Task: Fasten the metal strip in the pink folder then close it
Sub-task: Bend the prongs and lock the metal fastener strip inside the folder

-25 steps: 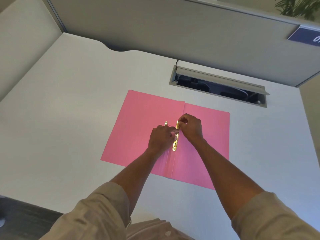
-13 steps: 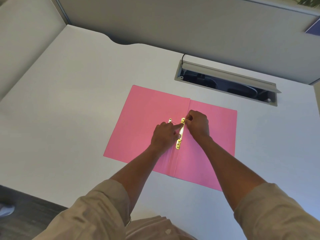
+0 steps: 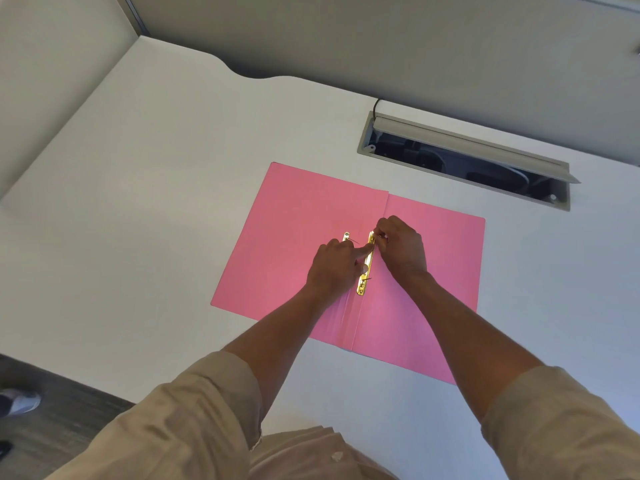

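The pink folder [image 3: 294, 244] lies open and flat on the white desk. A gold metal strip [image 3: 365, 275] runs along its centre crease. My left hand [image 3: 334, 268] rests on the left flap and presses its index fingertip onto the strip's middle. My right hand [image 3: 401, 249] pinches the strip's far end between its fingertips. A second small gold piece [image 3: 346, 236] shows on the left flap just beyond my left hand; the rest of it is hidden under the hand.
An open cable hatch [image 3: 464, 161] with a raised grey lid is sunk in the white desk [image 3: 138, 202] behind the folder. Grey partition walls [image 3: 346, 39] border the back and left. The desk's near edge [image 3: 62, 370] drops to dark floor at lower left.
My left index finger has stretched out onto the strip, and my right fingertips have shifted to its far end. The camera has tilted slightly; the folder has stayed put.
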Available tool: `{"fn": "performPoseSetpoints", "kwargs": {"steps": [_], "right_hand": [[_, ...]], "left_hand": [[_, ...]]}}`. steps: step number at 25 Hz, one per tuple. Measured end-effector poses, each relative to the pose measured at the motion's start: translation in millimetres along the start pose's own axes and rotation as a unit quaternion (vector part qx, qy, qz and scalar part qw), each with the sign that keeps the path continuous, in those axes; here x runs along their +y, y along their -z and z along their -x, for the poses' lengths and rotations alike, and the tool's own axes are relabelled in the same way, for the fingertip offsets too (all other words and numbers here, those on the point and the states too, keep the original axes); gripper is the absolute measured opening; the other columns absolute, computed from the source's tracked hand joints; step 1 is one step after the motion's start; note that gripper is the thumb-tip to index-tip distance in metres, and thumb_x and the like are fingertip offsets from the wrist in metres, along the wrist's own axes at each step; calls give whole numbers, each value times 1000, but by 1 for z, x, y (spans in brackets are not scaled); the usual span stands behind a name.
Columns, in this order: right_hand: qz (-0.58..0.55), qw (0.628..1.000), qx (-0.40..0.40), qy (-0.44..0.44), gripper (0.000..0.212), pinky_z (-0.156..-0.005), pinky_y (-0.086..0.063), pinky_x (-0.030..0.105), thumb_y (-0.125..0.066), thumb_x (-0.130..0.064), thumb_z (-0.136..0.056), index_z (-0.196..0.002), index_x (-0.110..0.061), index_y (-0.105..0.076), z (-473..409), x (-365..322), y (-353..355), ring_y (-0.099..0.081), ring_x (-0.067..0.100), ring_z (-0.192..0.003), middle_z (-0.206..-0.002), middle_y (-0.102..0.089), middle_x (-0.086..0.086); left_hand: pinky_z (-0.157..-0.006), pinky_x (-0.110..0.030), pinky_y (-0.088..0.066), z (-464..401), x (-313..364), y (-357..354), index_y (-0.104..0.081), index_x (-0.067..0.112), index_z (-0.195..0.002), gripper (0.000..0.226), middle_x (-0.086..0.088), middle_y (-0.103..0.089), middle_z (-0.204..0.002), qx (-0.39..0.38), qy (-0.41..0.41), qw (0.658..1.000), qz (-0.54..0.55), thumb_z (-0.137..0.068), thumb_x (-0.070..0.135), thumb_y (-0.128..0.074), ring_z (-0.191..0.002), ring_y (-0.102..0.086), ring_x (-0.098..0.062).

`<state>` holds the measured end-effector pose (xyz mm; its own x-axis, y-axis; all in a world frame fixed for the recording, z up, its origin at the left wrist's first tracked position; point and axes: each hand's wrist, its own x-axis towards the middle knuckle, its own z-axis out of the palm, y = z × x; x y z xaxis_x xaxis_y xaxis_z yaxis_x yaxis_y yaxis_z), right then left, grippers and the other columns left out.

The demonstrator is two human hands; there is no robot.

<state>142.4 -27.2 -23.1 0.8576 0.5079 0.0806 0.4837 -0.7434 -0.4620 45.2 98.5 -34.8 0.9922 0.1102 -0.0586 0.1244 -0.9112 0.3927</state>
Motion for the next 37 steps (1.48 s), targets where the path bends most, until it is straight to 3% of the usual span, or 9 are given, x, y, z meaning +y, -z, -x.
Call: {"fn": "performPoseSetpoints", "kwargs": {"steps": [7, 12, 16, 24, 37], "right_hand": [[-39, 997, -52, -44, 9, -69, -54, 32, -63, 0, -83, -83, -4, -71, -17, 0, 10, -66, 26, -72, -80, -70, 10], [-114, 978, -123, -122, 5, -79, -60, 41, -71, -4, -82, -85, -4, -75, -40, 3, 20, -72, 25, -75, -81, -74, 11], [-80, 984, -109, -114, 7, -74, -57, 31, -69, -4, -80, -85, -6, -74, -38, -1, 18, -69, 21, -74, -84, -74, 10], [-69, 991, -80, -84, 9, -67, -53, 26, -67, 1, -81, -80, -6, -72, -31, -2, 15, -67, 20, -70, -76, -71, 8], [-25, 997, -71, -2, 8, -71, -52, 29, -63, -2, -86, -83, -4, -71, -24, 0, 14, -63, 22, -74, -82, -69, 10]], "left_hand": [[-84, -40, -49, -1, 4, 3, -51, 30, -142, 44, -8, -69, -101, -14, -6, 1000, -10, -98, 29, -53, -92, -58, -29], [-86, -41, -51, 0, 4, 5, -51, 29, -141, 43, -9, -70, -107, -18, -10, 999, -27, -98, 31, -54, -94, -59, -30], [-84, -41, -51, -1, 4, 7, -52, 28, -141, 44, -9, -70, -102, -17, -9, 1000, -17, -97, 29, -56, -90, -59, -29], [-81, -39, -52, 1, 4, 6, -46, 27, -145, 48, -8, -71, -106, -10, -27, 999, -43, -99, 29, -54, -92, -60, -26], [-83, -40, -54, -1, 10, 13, -42, 24, -147, 48, -11, -70, -111, -43, -22, 996, -74, -100, 28, -52, -97, -62, -30]]}}
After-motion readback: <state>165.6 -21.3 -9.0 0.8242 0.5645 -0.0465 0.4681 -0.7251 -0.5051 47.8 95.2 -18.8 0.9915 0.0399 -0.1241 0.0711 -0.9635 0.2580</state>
